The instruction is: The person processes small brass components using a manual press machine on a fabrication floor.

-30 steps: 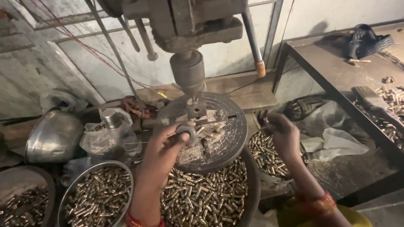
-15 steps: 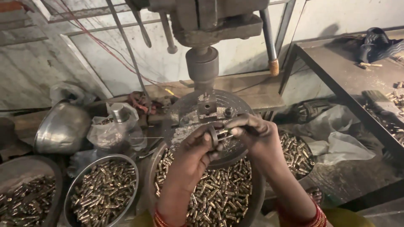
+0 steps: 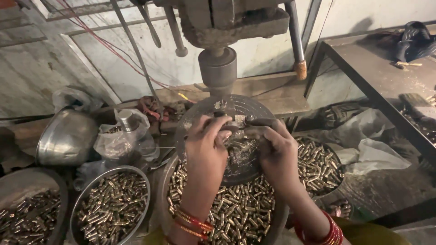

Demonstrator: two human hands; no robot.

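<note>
Both hands meet over the round drill table (image 3: 247,109): the left hand (image 3: 206,145) has its fingers curled down onto a small metal fixture (image 3: 234,124) at the table's middle, and the right hand (image 3: 274,147) closes on the same fixture from the other side, thumb and fingertips pinched at it. What small piece, if any, sits between the fingertips is too hidden to tell. Directly above hangs the drill chuck (image 3: 218,68), apart from the hands. Metal shavings (image 3: 238,152) lie on the table between the two wrists. Below the table sits a large bowl (image 3: 165,190) heaped with small brass pieces (image 3: 240,208); both forearms cross over it, red bangles (image 3: 193,222) on each wrist. A second bowl (image 3: 111,206) of brass pieces stands to the left, a third (image 3: 318,163) to the right behind the right hand. A shiny steel pot (image 3: 68,136) lies tilted at the far left, beside a clear plastic bag (image 3: 120,138). A dark worktop (image 3: 381,77) runs along the right.
</note>
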